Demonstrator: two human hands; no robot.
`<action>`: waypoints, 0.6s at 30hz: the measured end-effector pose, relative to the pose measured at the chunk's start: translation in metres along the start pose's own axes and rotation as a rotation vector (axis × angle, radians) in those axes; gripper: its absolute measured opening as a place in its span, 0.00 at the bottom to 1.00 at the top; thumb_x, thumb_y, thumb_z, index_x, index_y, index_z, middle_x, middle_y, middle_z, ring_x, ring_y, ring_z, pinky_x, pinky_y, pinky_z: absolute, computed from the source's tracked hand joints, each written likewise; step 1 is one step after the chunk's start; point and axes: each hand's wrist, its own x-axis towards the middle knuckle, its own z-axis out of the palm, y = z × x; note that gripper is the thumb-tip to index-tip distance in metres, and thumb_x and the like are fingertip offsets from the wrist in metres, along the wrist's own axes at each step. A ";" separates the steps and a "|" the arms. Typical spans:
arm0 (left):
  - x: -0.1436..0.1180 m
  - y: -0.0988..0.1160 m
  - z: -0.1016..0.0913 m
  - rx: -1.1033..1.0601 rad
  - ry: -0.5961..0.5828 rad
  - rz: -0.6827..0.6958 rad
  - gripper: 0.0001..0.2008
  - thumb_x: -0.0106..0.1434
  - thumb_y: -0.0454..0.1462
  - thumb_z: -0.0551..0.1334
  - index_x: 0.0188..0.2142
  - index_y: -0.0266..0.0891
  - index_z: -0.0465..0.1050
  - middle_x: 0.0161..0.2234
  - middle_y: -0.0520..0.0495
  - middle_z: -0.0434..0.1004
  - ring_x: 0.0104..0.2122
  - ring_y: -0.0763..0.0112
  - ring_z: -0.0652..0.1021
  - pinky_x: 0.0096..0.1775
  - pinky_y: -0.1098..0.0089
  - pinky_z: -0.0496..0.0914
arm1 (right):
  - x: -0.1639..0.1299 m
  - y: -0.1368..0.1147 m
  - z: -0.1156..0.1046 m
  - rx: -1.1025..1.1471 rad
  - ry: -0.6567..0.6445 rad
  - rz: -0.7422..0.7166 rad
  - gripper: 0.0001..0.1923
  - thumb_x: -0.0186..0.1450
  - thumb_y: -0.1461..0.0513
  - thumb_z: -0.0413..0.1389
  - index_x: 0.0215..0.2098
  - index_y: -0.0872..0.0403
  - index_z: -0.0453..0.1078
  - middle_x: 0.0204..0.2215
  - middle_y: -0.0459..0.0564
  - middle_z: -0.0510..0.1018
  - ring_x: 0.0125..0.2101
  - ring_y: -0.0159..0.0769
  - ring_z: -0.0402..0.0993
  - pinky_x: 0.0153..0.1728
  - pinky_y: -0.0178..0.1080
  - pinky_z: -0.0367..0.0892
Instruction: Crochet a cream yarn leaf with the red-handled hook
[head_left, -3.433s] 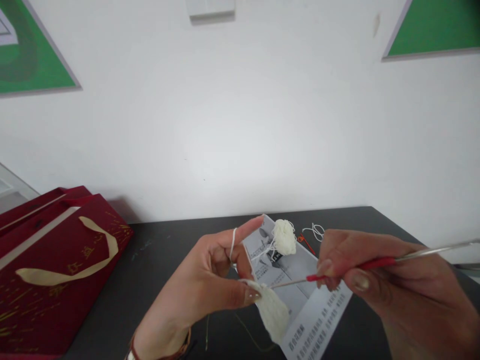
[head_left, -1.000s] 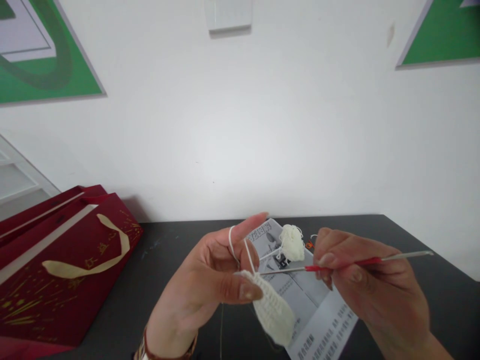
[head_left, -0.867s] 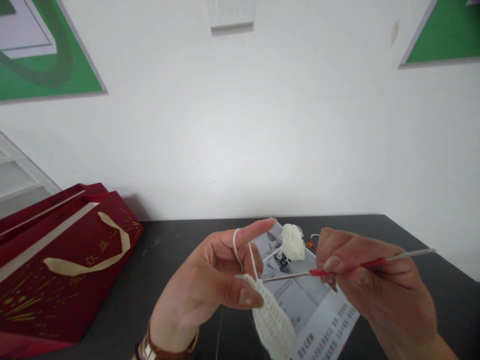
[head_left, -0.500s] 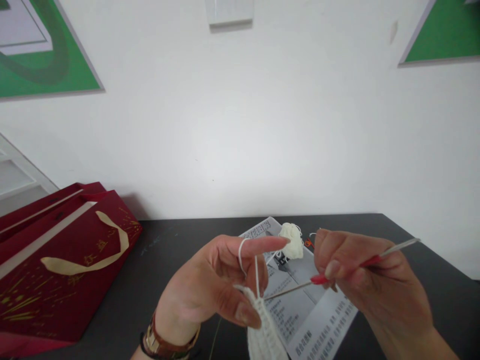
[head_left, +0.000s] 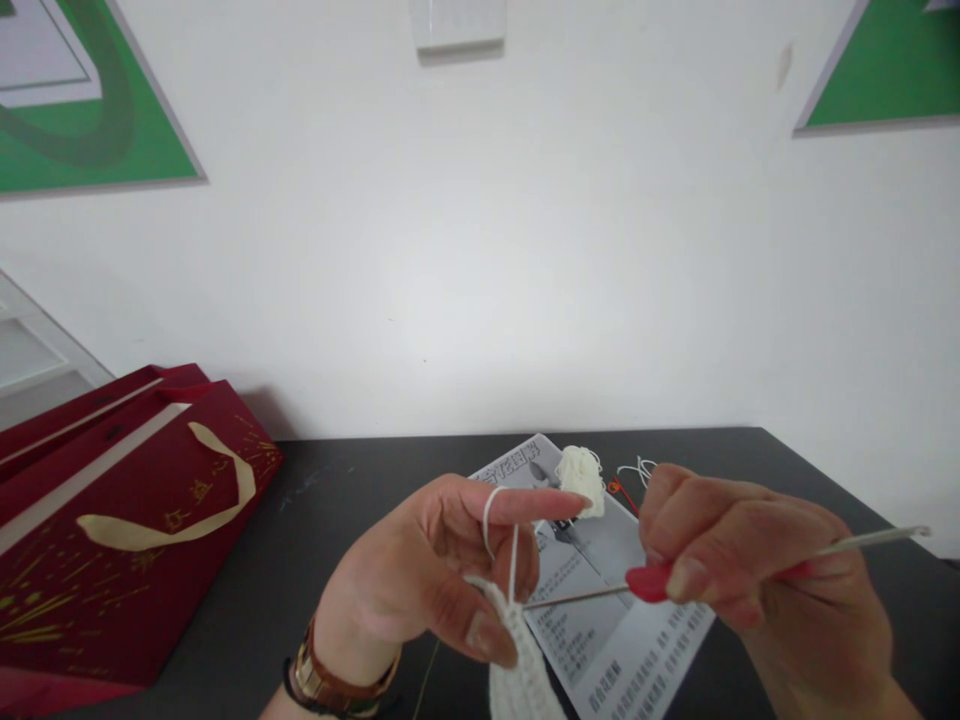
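Note:
My left hand (head_left: 442,575) pinches a strip of white crochet work (head_left: 523,665) between thumb and fingers. White yarn (head_left: 489,520) loops round its outstretched index finger and runs down to the top of the crochet work. In my right hand (head_left: 765,560) is a crochet hook (head_left: 649,582) with a red grip and metal ends. The hook's left tip meets the top edge of the crochet work beside the yarn; the stitch there is too small to make out. Its other end sticks out to the right, past my knuckles.
Under my hands a printed sheet (head_left: 600,640) lies on the dark table (head_left: 360,530). A ball of white yarn (head_left: 581,478) rests on its far part, beside a small orange item (head_left: 616,488). Dark red gift bags (head_left: 142,510) stand at left. Behind is a white wall (head_left: 480,250).
My right hand has turned and shifted slightly right, swinging the hook's free end outward and lower. The hook's other tip stays at the crochet work. My left hand has hardly moved.

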 end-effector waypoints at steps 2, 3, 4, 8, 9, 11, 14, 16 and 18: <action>0.000 -0.001 -0.001 -0.012 -0.001 -0.005 0.33 0.42 0.31 0.74 0.50 0.43 0.76 0.20 0.54 0.66 0.21 0.79 0.62 0.23 0.77 0.57 | -0.002 0.000 -0.001 -0.008 0.008 0.011 0.04 0.62 0.63 0.61 0.33 0.50 0.79 0.23 0.46 0.79 0.22 0.31 0.69 0.23 0.36 0.65; 0.000 -0.001 -0.001 -0.013 0.000 -0.008 0.32 0.42 0.31 0.73 0.50 0.43 0.76 0.20 0.54 0.66 0.21 0.79 0.62 0.23 0.77 0.58 | -0.002 0.000 -0.002 -0.008 0.004 0.012 0.03 0.62 0.62 0.61 0.33 0.50 0.79 0.23 0.47 0.79 0.23 0.31 0.69 0.24 0.36 0.65; -0.001 -0.001 -0.001 -0.012 0.002 -0.010 0.32 0.42 0.31 0.73 0.50 0.43 0.76 0.20 0.54 0.66 0.21 0.79 0.62 0.23 0.77 0.58 | -0.003 0.000 -0.002 -0.005 0.000 0.012 0.04 0.62 0.61 0.61 0.33 0.51 0.79 0.24 0.47 0.79 0.23 0.31 0.70 0.24 0.36 0.65; 0.000 0.000 0.000 0.009 0.019 -0.029 0.33 0.39 0.31 0.74 0.48 0.41 0.77 0.20 0.54 0.66 0.21 0.79 0.63 0.23 0.76 0.58 | -0.002 0.000 -0.002 0.020 -0.016 0.014 0.04 0.62 0.62 0.61 0.33 0.51 0.79 0.24 0.47 0.80 0.23 0.31 0.70 0.24 0.36 0.64; 0.000 0.000 0.001 0.012 0.018 -0.039 0.33 0.38 0.31 0.75 0.48 0.41 0.78 0.20 0.54 0.66 0.21 0.79 0.63 0.23 0.76 0.57 | -0.001 0.000 -0.002 0.022 -0.017 0.015 0.04 0.62 0.62 0.61 0.33 0.51 0.79 0.23 0.47 0.80 0.23 0.31 0.70 0.24 0.35 0.64; 0.001 0.001 0.002 0.011 0.014 -0.057 0.34 0.36 0.31 0.75 0.48 0.39 0.78 0.19 0.54 0.66 0.21 0.79 0.63 0.24 0.76 0.57 | 0.000 -0.001 -0.002 0.026 -0.025 0.013 0.04 0.62 0.63 0.61 0.32 0.51 0.79 0.23 0.47 0.80 0.23 0.31 0.70 0.24 0.35 0.65; 0.001 0.002 0.002 0.001 0.002 -0.068 0.33 0.36 0.31 0.75 0.46 0.39 0.79 0.18 0.55 0.65 0.20 0.78 0.62 0.24 0.75 0.56 | 0.001 -0.001 -0.004 0.027 -0.038 0.011 0.04 0.62 0.61 0.61 0.32 0.52 0.79 0.22 0.48 0.80 0.23 0.32 0.70 0.25 0.36 0.65; 0.000 0.001 0.000 0.002 0.000 -0.082 0.32 0.37 0.31 0.75 0.46 0.39 0.79 0.18 0.54 0.66 0.21 0.78 0.62 0.23 0.75 0.56 | 0.001 0.000 -0.006 0.026 -0.042 0.014 0.06 0.62 0.59 0.61 0.32 0.52 0.79 0.22 0.49 0.80 0.23 0.32 0.71 0.25 0.36 0.65; -0.001 0.000 -0.002 0.006 0.015 -0.081 0.31 0.39 0.32 0.75 0.47 0.39 0.79 0.20 0.53 0.67 0.21 0.78 0.63 0.23 0.75 0.57 | 0.001 0.003 -0.008 0.049 -0.031 0.039 0.06 0.61 0.58 0.62 0.31 0.52 0.79 0.22 0.49 0.79 0.23 0.32 0.70 0.24 0.35 0.65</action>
